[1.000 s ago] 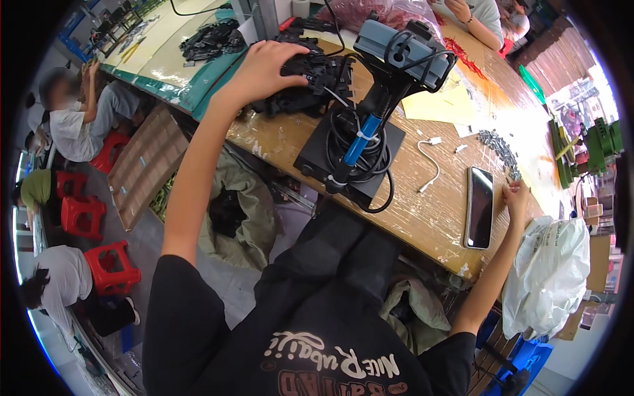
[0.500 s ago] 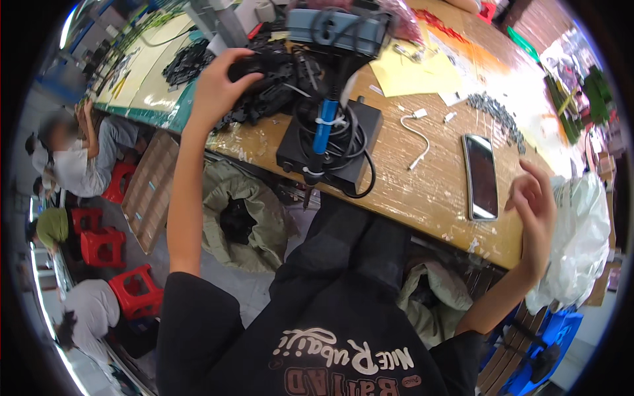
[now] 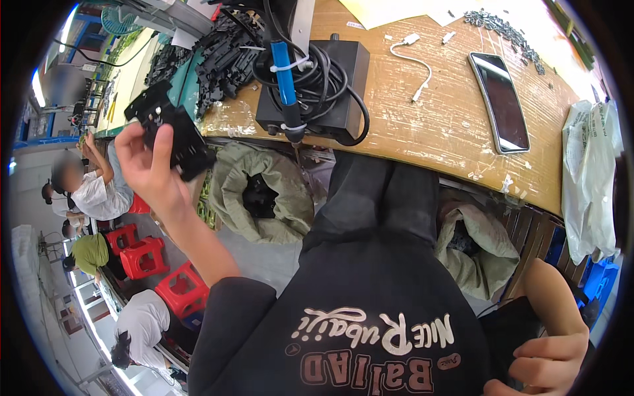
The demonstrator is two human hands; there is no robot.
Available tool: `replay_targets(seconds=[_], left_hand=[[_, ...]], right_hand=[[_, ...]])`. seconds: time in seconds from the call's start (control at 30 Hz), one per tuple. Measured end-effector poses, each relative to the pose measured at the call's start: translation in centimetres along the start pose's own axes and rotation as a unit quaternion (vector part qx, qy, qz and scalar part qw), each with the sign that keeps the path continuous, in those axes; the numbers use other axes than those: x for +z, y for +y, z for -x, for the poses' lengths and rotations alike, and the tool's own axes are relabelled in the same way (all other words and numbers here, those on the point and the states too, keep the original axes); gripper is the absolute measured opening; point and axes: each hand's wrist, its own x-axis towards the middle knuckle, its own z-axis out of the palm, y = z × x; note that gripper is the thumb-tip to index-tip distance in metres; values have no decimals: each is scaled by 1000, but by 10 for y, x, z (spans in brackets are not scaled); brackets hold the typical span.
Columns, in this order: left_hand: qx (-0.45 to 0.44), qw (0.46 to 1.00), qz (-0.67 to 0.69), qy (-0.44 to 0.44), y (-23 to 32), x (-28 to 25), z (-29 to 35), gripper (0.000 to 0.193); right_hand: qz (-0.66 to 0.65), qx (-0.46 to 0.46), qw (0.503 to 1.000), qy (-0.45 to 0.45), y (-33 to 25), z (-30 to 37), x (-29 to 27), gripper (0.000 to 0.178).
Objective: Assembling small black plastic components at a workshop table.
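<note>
My left hand (image 3: 155, 168) is raised beyond the table's left front edge. Pinched between its thumb and fingers is a flat black plastic part (image 3: 181, 142) with cut-outs and small tabs, tilted in the air. Behind it, a heap of similar black plastic parts (image 3: 224, 63) lies on the table. My right hand (image 3: 545, 363) is down at the lower right, beside my black shirt, away from the table. Its fingers are curled in, and whatever they may grip is hidden.
A blue-handled soldering iron (image 3: 285, 79) and coiled black cable rest at a black control box (image 3: 356, 63). Rightward lie a white cable (image 3: 422, 56), a phone (image 3: 505, 105) and small dark pieces (image 3: 508, 33). Open sacks (image 3: 231, 191) stand below; a plastic bag (image 3: 588, 178) hangs right.
My left hand has come back from the heap toward me, lifting a black plastic part. My right hand has dropped from beside the phone to my side. The view has shifted.
</note>
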Motion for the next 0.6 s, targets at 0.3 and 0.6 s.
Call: replay_targets(seconds=[0.3, 0.6], left_hand=[[-209, 969, 92, -91, 44, 31, 84, 53], [-400, 843, 282, -223, 57, 77, 108, 36]], right_hand=[[41, 76, 996, -15, 6, -15, 6, 42], [151, -47, 985, -72, 9, 8, 0, 41]])
